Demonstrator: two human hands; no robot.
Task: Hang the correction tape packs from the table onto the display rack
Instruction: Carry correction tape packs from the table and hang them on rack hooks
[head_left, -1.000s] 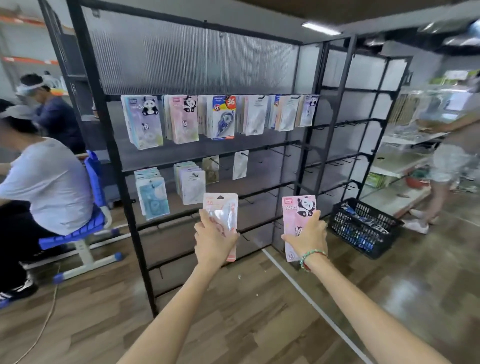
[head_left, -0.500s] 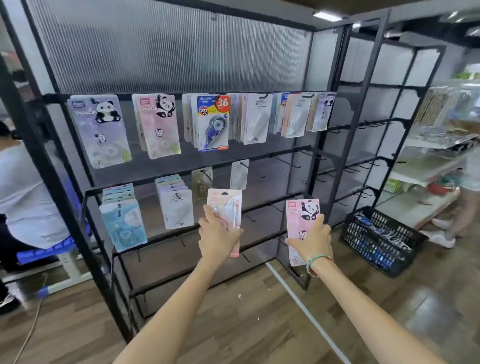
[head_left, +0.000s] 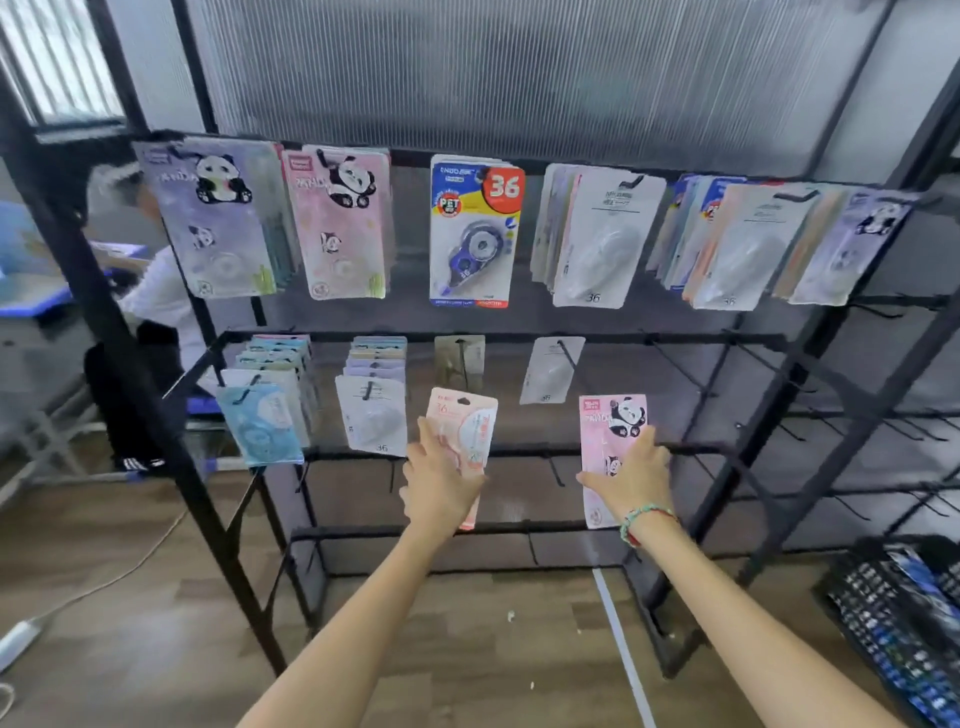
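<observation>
Head view: I see the black wire display rack (head_left: 519, 338) partly stocked; my left hand (head_left: 441, 483) grips a peach carded tape pack (head_left: 465, 423), my right hand (head_left: 631, 475) pinches a pink panda pack (head_left: 610, 421), both unhung.

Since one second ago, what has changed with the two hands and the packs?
The person came closer to the rack, bringing both packs nearer its hooks. The left hand still grips the peach pack, the right hand the panda pack. Neither is hung yet.
</observation>
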